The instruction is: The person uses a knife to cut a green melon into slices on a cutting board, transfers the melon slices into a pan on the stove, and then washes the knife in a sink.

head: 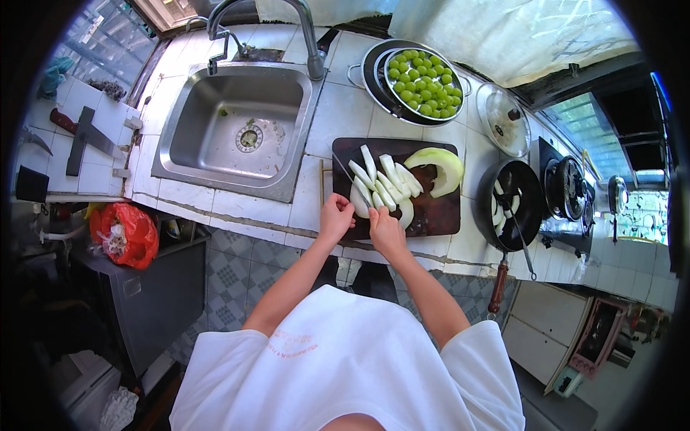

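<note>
On a dark cutting board (431, 218) lie several pale strips of peeled melon or gourd (389, 186), with a curved, hollowed piece (450, 175) of it at the upper right. My right hand (387, 231) is closed around the near end of a knife, its handle hidden in the fist. The knife blade (350, 182) points up and left across the board's left part, over a pale piece (358, 198). My left hand (338, 218) is at the board's left edge, fingers bent beside that piece; whether they touch it cannot be told.
A steel sink (215, 124) with a faucet (310, 32) is to the left. Green grapes (426, 81) fill a colander behind the board. At the right stand a glass lid (504, 121), a wok (485, 215) holding pale strips and a utensil, and a gas stove (552, 229).
</note>
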The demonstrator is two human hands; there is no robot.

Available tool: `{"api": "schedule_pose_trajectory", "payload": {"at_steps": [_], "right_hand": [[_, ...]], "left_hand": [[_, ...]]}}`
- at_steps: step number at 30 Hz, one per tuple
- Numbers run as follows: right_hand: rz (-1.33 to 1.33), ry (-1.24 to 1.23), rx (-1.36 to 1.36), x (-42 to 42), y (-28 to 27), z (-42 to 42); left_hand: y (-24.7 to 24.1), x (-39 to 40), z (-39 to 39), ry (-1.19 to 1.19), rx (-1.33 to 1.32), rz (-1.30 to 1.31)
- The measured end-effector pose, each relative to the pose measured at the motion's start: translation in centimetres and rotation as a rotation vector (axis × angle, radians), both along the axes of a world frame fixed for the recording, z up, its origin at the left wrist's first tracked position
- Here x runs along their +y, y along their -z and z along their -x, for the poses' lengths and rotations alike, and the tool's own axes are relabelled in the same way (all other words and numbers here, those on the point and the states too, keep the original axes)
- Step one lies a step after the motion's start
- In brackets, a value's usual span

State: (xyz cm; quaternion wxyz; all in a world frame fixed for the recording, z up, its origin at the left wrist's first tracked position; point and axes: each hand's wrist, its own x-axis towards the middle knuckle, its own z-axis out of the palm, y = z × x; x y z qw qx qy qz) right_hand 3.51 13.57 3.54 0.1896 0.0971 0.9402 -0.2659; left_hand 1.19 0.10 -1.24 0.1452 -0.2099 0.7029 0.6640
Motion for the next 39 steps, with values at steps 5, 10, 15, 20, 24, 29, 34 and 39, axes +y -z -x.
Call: {"api": "schedule_pose_trajectory", "payload": {"at_steps": [5, 10, 15, 20, 24, 29, 34, 39], "right_hand": [[-0.032, -0.029, -0.019, 0.0, 0.1, -0.2], [-0.078, -0.023, -0.011, 0.8, -0.1, -2.2], [-0.022, -0.041, 0.043, 0.7, 0.9, -1.0], [0.097, 0.046, 0.000, 1.4, 0.6, -0.4], [0.041, 0.014, 0.014, 1.6, -2.0, -2.0], [-0.005, -0.020, -0.035, 2.1, -4.8, -4.3], [-0.101, -0.117, -0.070, 2.8, -6.1, -5.5], [-0.123, -0.146, -0.060, 3.7, -5.0, -6.1]], "left_hand": [[0.0, 1.1, 0.4, -0.029, -0.091, -0.110], [0.7, 1.5, -0.1, 0.010, -0.082, -0.061], [0.8, 1.7, -0.4, 0.052, -0.135, -0.065], [0.5, 1.2, -0.6, 0.094, -0.136, -0.097], [-0.4, 0.8, -1.4, 0.109, -0.165, -0.122], [0.9, 1.9, -2.8, -0.007, -0.161, -0.207], [1.0, 2.7, -3.4, -0.032, -0.109, -0.198], [0.5, 3.0, -3.4, -0.053, -0.091, -0.164]]}}
